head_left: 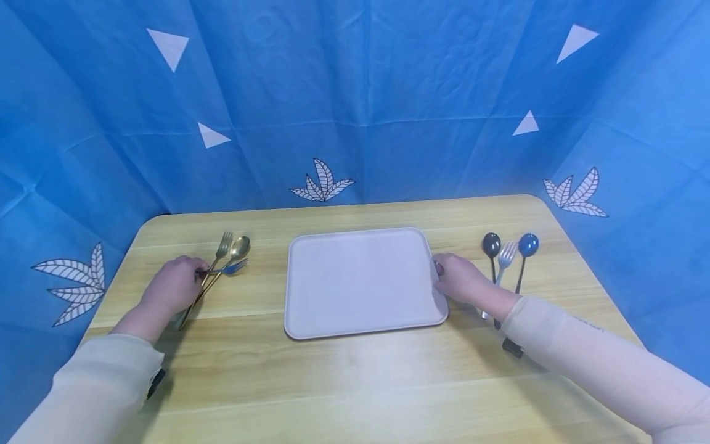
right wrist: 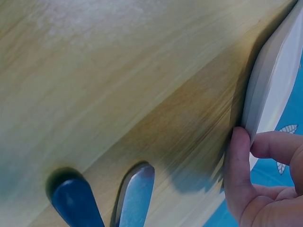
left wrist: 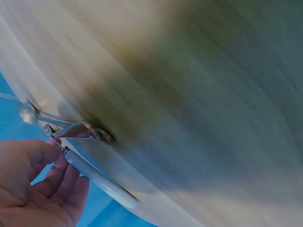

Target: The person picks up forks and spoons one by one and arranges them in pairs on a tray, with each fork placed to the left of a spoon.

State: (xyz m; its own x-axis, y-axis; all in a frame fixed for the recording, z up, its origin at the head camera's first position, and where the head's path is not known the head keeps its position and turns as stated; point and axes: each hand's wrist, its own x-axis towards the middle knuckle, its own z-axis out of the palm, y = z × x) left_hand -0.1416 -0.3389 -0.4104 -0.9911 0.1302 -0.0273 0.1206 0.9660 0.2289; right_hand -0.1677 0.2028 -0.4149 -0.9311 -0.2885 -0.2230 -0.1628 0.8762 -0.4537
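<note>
My left hand pinches a blue-headed fork, its tines pointing right over other cutlery. Beneath and beside it lie a gold fork and a gold spoon, with handles running toward me. In the left wrist view, a pale thick handle lies by the fingertips; which piece it belongs to I cannot tell. At the table's middle is a pale rectangular tray. My right hand grips its right edge, thumb and finger on either side of the rim in the right wrist view.
Right of the tray lie a black spoon, a silver fork and a blue-headed spoon, partly hidden by my right forearm. The light wooden table has rounded far corners. Blue cloth hangs behind and at both sides.
</note>
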